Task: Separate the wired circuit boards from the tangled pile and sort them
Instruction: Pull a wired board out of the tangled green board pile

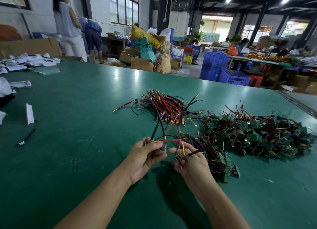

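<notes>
Presently, in the head view, both hands are raised just above the green bench (77,100), near its front edge. The left hand (145,157) has its fingers (158,156) curled and pinched on a small wired board (164,145), whose black, red and yellow leads fan upward and across to the right. The right hand (190,163) has its fingers curled round a wire bundle (194,153), forefinger partly extended. This bundle runs into a small clump of boards (223,161) lying on the bench just right of that hand. Beyond the hands lies a sorted stack (169,108), wires combed one way. The tangled pile (267,134) lies further right. A white paper piece (29,113) and a black cable (27,137) lie well apart at left.
</notes>
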`<state>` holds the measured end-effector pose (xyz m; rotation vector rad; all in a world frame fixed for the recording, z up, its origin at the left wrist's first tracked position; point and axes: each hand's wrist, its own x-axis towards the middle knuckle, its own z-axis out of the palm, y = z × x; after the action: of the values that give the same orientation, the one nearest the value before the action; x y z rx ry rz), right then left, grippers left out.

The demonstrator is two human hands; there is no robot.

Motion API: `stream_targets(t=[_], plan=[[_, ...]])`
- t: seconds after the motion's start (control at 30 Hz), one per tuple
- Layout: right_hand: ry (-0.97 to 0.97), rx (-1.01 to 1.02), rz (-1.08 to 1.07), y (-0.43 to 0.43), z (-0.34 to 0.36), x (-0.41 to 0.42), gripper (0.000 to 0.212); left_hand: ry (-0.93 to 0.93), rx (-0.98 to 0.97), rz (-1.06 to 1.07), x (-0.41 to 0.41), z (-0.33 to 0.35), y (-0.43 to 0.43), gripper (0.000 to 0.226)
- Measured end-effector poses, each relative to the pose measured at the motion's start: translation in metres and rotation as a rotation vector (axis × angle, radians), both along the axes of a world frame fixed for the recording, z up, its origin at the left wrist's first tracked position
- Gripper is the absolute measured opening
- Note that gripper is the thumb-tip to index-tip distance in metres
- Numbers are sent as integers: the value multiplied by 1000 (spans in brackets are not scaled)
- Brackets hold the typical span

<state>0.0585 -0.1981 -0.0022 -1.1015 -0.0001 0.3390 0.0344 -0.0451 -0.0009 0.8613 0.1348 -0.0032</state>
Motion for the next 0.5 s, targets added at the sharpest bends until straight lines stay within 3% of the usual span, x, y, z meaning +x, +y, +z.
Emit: stream_targets(t=[0.17,0.37,0.43,0.5], plan=[[91,-132,-20,2,1,-4,29,58,-1,32,3,-2,0,22],[91,-25,93,2,6,-11,79,64,33,45,4,-4,1,22],[69,17,181,2,9,-13,78,59,7,67,4,-4,2,22],[14,-15,251,0,9,-14,62,48,-31,93,5,-3,4,23]])
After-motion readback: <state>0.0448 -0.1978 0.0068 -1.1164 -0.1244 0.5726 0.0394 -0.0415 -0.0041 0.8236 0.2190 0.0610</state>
